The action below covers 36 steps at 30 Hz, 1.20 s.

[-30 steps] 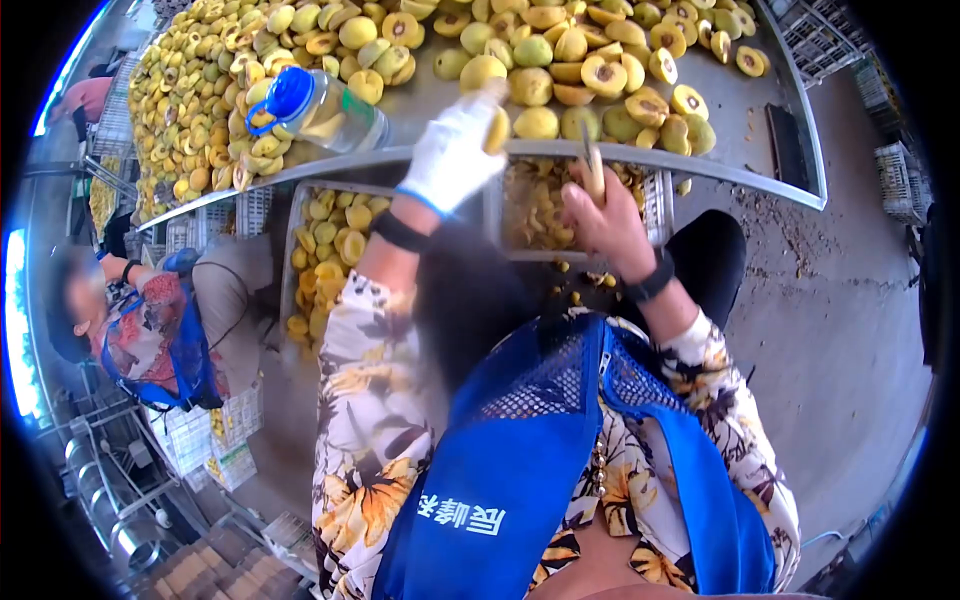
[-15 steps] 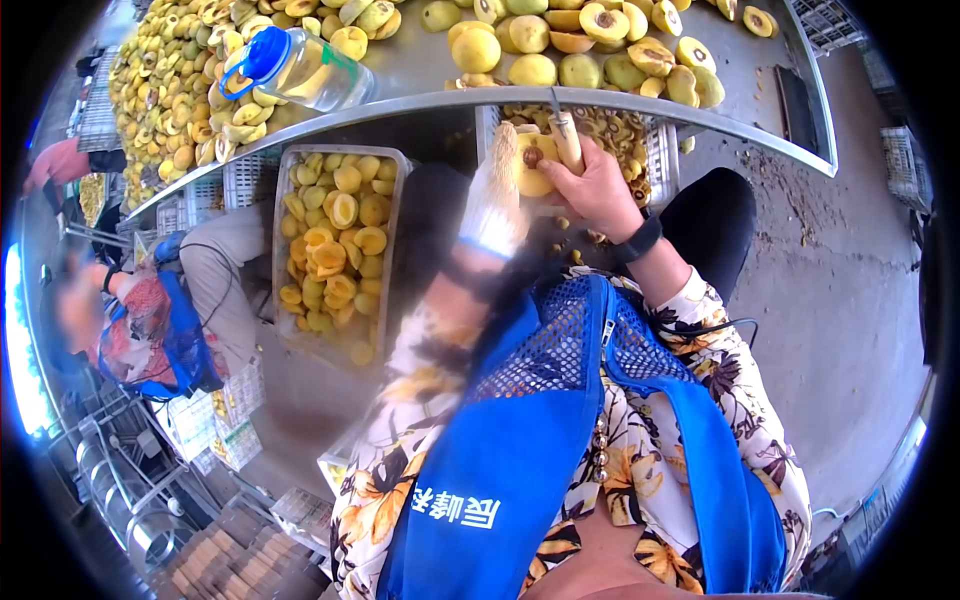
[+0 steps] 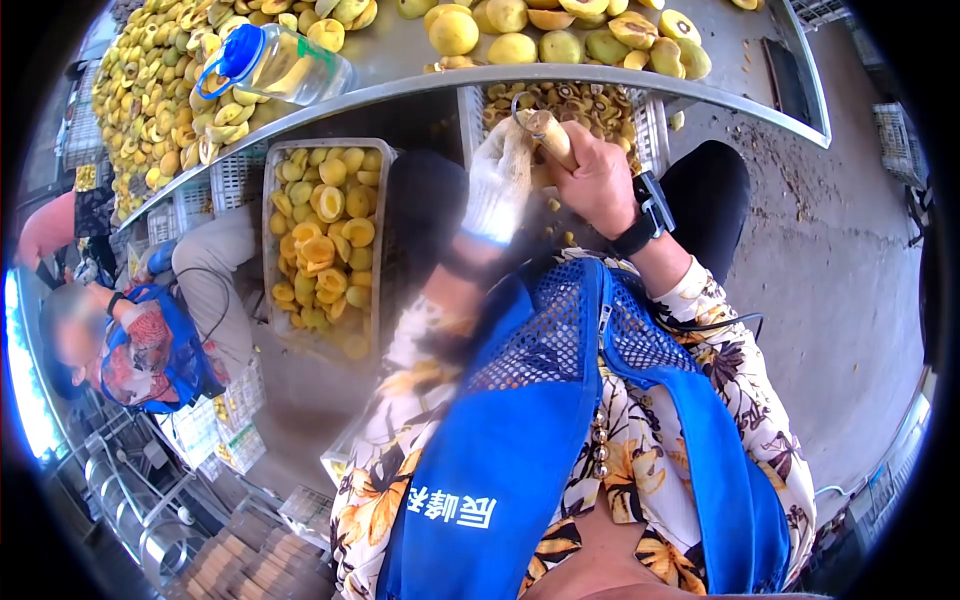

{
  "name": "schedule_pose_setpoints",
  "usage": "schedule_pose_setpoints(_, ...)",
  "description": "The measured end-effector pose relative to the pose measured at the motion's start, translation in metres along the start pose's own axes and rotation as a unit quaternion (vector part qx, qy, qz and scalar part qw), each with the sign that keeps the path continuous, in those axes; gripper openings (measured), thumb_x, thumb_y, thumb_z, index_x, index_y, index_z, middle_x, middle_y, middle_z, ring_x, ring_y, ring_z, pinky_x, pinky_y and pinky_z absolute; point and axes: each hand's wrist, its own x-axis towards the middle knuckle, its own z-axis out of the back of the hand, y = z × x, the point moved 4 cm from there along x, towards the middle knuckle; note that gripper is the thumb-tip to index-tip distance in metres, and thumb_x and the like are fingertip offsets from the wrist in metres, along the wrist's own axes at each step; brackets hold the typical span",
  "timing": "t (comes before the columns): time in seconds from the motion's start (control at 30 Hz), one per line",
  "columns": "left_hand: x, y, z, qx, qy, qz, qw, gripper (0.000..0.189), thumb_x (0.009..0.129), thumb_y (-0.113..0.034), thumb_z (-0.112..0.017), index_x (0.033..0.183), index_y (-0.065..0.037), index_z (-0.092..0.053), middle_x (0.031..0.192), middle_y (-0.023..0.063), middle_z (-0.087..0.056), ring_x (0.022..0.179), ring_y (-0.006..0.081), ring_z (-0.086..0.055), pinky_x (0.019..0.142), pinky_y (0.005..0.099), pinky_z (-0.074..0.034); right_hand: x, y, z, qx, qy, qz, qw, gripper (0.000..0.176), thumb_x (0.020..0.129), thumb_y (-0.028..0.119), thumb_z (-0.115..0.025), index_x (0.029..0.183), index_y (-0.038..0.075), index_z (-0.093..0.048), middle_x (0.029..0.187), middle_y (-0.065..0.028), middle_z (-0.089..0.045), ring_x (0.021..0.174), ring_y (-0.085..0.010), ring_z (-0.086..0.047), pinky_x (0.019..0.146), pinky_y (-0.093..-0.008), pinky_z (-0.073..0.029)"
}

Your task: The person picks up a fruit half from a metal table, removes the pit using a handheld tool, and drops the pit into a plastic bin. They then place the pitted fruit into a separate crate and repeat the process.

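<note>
My left hand (image 3: 497, 195), in a white knitted glove, is closed in front of me below the table edge; whatever it holds is hidden behind its fingers. Close against it on the right, my bare right hand (image 3: 597, 180) grips a tool with a wooden handle (image 3: 553, 140). A thin metal loop curves from the tool's far end, over the gloved fingertips. Under both hands stands a white crate (image 3: 652, 135) of cut pieces and dark pits. Halved yellow fruit (image 3: 325, 235) fills a clear bin to the left.
A metal table (image 3: 390, 103) runs across the top, bearing heaped fruit (image 3: 165, 110) and a blue-capped water bottle (image 3: 290, 68). Another person in a blue vest (image 3: 180, 345) sits at the left, near stacked crates (image 3: 195, 430). Debris lies on the floor at the right.
My right hand has turned, and the tool's metal loop now shows above the gloved fingers. The yellow fruit half seen in my left hand is out of sight. The view has shifted slightly.
</note>
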Motion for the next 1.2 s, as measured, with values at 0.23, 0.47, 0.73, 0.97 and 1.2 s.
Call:
schedule_pose_setpoints(0.23, -0.002, 0.000, -0.002, -0.061, 0.020, 0.049, 0.997, 0.028, 0.092, -0.024, -0.048, 0.108, -0.002, -0.053, 0.093, 0.0056, -0.059, 0.081, 0.0104, -0.056, 0.070, 0.0232, -0.047, -0.001, -0.016, -0.003, 0.073, -0.064, -0.099, 0.990, 0.021, 0.077, 0.018, -0.063, 0.086, 0.001, -0.055, 0.069, -0.0202, -0.058, 0.066, -0.0373, -0.058, 0.058, -0.0383, -0.046)
schedule_pose_setpoints(0.47, -0.009, -0.009, -0.003, 0.000, 0.014, 0.070, 0.997, 0.028, 0.092, -0.026, -0.048, 0.106, -0.003, -0.054, 0.087, 0.0044, -0.059, 0.072, 0.0102, -0.056, 0.064, 0.0225, -0.047, -0.005, -0.009, 0.002, 0.065, -0.027, -0.045, 0.996, 0.019, 0.077, 0.016, -0.062, 0.084, 0.000, -0.055, 0.068, -0.0195, -0.058, 0.064, -0.0363, -0.058, 0.057, -0.0370, -0.046)
schedule_pose_setpoints(0.73, -0.001, 0.015, 0.012, -0.102, -0.002, 0.036, 0.994, 0.020, 0.091, -0.018, -0.047, 0.103, -0.003, -0.053, 0.089, 0.0045, -0.056, 0.072, 0.0123, -0.056, 0.064, 0.0241, -0.048, -0.032, 0.018, -0.020, 0.195, 0.158, 0.001, 0.968, 0.015, 0.074, 0.012, -0.061, 0.083, 0.001, -0.058, 0.060, -0.0103, -0.056, 0.054, -0.0128, -0.052, 0.052, -0.0310, -0.045)
schedule_pose_setpoints(0.97, 0.001, 0.005, 0.016, -0.089, -0.110, 0.011, 0.990, 0.037, 0.094, -0.036, -0.040, 0.102, -0.004, -0.056, 0.092, 0.0061, -0.059, 0.083, 0.0133, -0.056, 0.072, 0.0253, -0.046, -0.027, 0.003, -0.009, 0.079, 0.091, -0.084, 0.989, 0.023, 0.078, 0.015, -0.055, 0.089, -0.001, -0.044, 0.069, -0.0275, -0.055, 0.071, -0.0456, -0.054, 0.061, -0.0475, -0.043)
schedule_pose_setpoints(1.2, -0.003, 0.001, 0.002, -0.148, -0.091, -0.023, 0.984, 0.031, 0.089, -0.019, -0.054, 0.113, 0.000, -0.048, 0.094, 0.0094, -0.059, 0.080, 0.0142, -0.057, 0.070, 0.0259, -0.048, -0.036, -0.009, -0.022, 0.043, 0.081, -0.076, 0.993, 0.020, 0.079, 0.010, -0.054, 0.086, -0.002, -0.040, 0.066, -0.0278, -0.054, 0.066, -0.0454, -0.054, 0.056, -0.0483, -0.041)
